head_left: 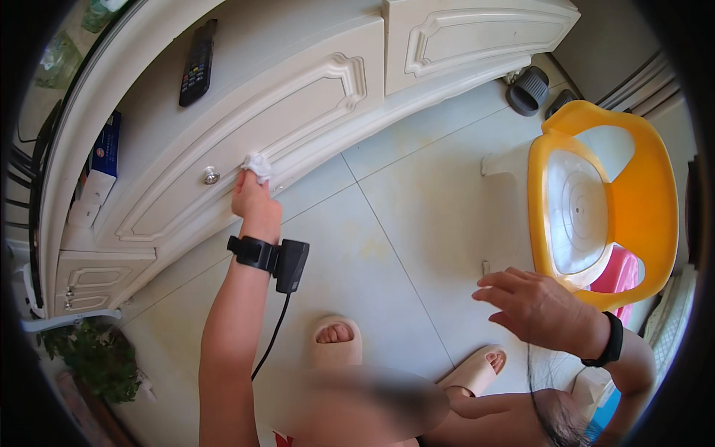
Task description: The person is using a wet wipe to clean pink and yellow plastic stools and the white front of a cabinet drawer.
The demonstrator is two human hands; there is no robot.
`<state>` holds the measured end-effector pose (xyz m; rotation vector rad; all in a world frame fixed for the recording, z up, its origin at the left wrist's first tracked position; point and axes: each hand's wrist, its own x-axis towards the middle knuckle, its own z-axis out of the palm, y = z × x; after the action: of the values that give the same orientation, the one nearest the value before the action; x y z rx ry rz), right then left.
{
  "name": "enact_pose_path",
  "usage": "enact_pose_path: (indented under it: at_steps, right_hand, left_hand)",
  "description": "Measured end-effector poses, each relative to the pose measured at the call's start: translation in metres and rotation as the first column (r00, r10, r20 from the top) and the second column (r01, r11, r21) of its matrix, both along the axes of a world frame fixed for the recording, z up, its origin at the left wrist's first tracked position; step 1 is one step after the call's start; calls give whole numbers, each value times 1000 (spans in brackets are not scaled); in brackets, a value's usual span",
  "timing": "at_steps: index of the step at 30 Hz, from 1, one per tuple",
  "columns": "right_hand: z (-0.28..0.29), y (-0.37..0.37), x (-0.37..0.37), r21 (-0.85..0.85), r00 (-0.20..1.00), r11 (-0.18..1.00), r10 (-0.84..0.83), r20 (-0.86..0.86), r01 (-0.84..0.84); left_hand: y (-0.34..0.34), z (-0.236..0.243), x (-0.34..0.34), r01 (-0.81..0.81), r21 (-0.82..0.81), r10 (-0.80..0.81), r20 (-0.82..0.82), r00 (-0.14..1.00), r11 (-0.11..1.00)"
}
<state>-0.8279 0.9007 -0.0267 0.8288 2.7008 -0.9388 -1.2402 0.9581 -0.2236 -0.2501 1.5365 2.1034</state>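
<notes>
My left hand [253,192] grips a crumpled white cloth [258,165], pressed to the front of a cream cabinet drawer [313,97] just right of its round metal knob [210,176]. A black device with a cable is strapped to my left wrist. My right hand [532,305] is raised at the lower right, fingers apart and bent, near the front of a yellow plastic chair [642,190].
A black remote [196,63] and blue-white boxes [103,155] sit on the cabinet. Gray slippers [527,90] lie by its right end, a plant [89,357] at lower left. My feet in beige slippers [337,350] stand on floor tiles.
</notes>
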Motion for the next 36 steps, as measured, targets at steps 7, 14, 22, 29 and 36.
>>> enact_pose_path:
  at_steps: [7, 14, 22, 29, 36]
  right_hand:
    - [1, 3, -31, -147, 993, 988, 33, -117, -50]
    - [-45, 49, -86, -270, 865, 897, -419, -277, 349]
    - [-89, 94, -166, -548, 581, 567, -795, -171, 614]
    - [-105, 125, -195, -460, 416, 567, -820, -393, 683]
    - [-109, 163, -235, -42, 170, 522, -352, -920, 852]
  left_hand:
    - [73, -1, 82, 294, 132, -313, 168, 935, 947]
    - [62, 28, 144, 409, -14, -408, 54, 912, 913]
    - [-18, 71, 121, 676, 65, -679, 76, 730, 734]
    - [-21, 69, 90, 712, 216, -731, 15, 682, 668]
    - [-40, 53, 74, 850, -11, -849, 19, 527, 527]
